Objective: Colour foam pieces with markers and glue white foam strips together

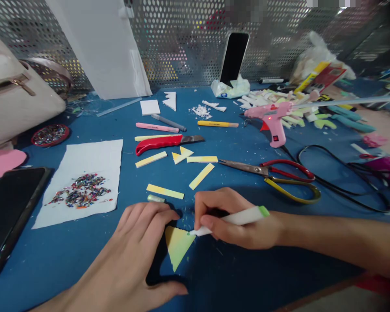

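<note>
My right hand (234,221) grips a white marker (243,216) with a green end. Its tip touches the right corner of a small triangle (178,247), coloured yellow at the top left and light green over the rest. My left hand (133,251) rests on the blue table just left of the triangle, thumb and fingers apart, holding nothing; the fingertips lie near the triangle's upper edge. Beyond them lie a pale marker cap (156,198) and a yellow-green strip (165,191). More strips (201,176) and a notched yellow piece (182,155) lie farther back.
A red-handled knife (159,144), scissors (269,170) and a pink glue gun (269,117) with its cord lie beyond my hands. Left are a paper (94,158) with beads and a phone (16,212). Another phone (235,56) stands upright at the back.
</note>
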`<state>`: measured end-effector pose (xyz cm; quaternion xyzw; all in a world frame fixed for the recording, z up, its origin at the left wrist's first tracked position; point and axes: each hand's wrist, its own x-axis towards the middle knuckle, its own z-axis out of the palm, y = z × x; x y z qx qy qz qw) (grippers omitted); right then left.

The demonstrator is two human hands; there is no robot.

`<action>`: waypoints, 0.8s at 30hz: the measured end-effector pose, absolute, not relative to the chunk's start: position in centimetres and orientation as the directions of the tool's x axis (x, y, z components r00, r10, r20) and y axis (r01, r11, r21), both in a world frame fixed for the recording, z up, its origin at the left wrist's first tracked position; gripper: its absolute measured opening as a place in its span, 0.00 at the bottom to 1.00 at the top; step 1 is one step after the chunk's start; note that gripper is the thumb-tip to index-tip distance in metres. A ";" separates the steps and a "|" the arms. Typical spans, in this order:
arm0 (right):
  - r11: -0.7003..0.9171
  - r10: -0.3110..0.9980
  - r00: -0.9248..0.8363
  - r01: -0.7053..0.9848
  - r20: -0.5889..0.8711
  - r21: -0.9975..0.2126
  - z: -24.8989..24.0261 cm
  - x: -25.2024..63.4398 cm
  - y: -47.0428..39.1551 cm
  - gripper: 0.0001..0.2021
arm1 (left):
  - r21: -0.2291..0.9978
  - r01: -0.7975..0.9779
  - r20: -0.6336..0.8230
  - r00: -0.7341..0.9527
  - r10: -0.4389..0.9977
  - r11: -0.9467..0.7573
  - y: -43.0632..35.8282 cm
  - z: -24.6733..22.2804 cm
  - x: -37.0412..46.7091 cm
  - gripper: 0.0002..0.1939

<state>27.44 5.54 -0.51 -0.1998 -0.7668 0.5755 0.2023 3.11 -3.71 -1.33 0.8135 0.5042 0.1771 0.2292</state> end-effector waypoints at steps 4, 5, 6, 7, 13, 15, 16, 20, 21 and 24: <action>0.330 0.497 -0.867 0.151 0.035 -0.932 -0.5 27.3 5.7 0.09 | 0.563 0.737 0.057 0.417 0.907 -0.374 -3.5 -1.4 3.3 0.28; 0.349 0.492 -0.870 0.155 0.040 -0.924 -0.5 27.3 5.7 0.10 | 0.571 0.734 0.058 0.412 0.909 -0.369 -3.4 -1.3 3.4 0.26; 0.367 0.484 -0.874 0.154 0.047 -0.918 -0.5 27.2 5.7 0.10 | 0.578 0.730 0.059 0.408 0.911 -0.364 -3.3 -1.2 3.4 0.24; 0.382 0.477 -0.877 0.153 0.053 -0.911 -0.5 27.2 5.7 0.11 | 0.584 0.728 0.055 0.406 0.912 -0.359 -3.2 -1.2 3.4 0.23; 0.397 0.469 -0.882 0.175 0.035 -0.901 -0.6 27.2 5.7 0.13 | 0.589 0.738 0.027 0.390 0.920 -0.330 -3.0 -0.9 3.6 0.20; 0.367 0.454 -0.890 0.144 0.042 -0.919 -0.5 27.2 5.7 0.14 | 0.590 0.736 0.020 0.397 0.918 -0.331 -2.9 -0.9 3.6 0.20; 0.344 0.450 -0.892 0.132 0.040 -0.929 -0.6 27.3 5.8 0.14 | 0.591 0.735 0.018 0.400 0.916 -0.332 -2.9 -0.9 3.6 0.21; 0.308 0.486 -0.874 0.156 0.014 -0.939 -0.7 27.3 5.8 0.13 | 0.594 0.729 0.015 0.412 0.911 -0.339 -2.8 -0.8 3.6 0.22; 0.322 0.484 -0.875 0.157 0.020 -0.933 -0.7 27.3 5.8 0.13 | 0.596 0.727 0.015 0.413 0.910 -0.340 -2.8 -0.8 3.6 0.22; 0.341 0.462 -0.886 0.134 0.041 -0.930 -0.7 27.3 5.7 0.14 | 0.593 0.729 0.017 0.414 0.910 -0.342 -2.8 -0.9 3.5 0.21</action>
